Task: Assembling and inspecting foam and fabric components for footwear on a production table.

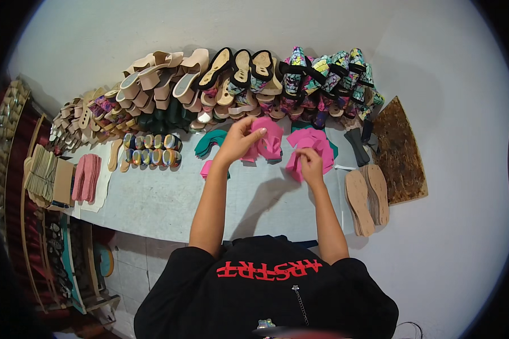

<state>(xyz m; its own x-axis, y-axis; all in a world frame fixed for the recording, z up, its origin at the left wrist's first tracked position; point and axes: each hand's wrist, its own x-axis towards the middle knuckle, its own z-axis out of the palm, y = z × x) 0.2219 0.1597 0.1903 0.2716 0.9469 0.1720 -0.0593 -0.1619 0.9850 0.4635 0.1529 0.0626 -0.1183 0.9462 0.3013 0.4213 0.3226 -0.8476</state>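
My left hand (242,140) is raised over the far part of the table, thumb and fingers closed on a bright pink cut piece (271,140) of thin, flat material. To its right lies a loose pile of similar pink pieces (311,138), fanned over one another with green showing beneath. My right hand (311,164) is at the near side of this pile, its fingers pinched together at a pink edge; exactly what they grip is partly hidden. Dark green curved pieces (210,142) lie left of my left hand, and a small pink piece (206,168) is beside my left forearm.
Finished wedge sandals (192,79) are heaped along the wall behind the grey-white table (158,206). Tan insoles (357,198) and a brown-stained board (400,150) stand right. Pink sole shapes (86,178), patterned pieces (152,158) and a cardboard box (63,181) lie left.
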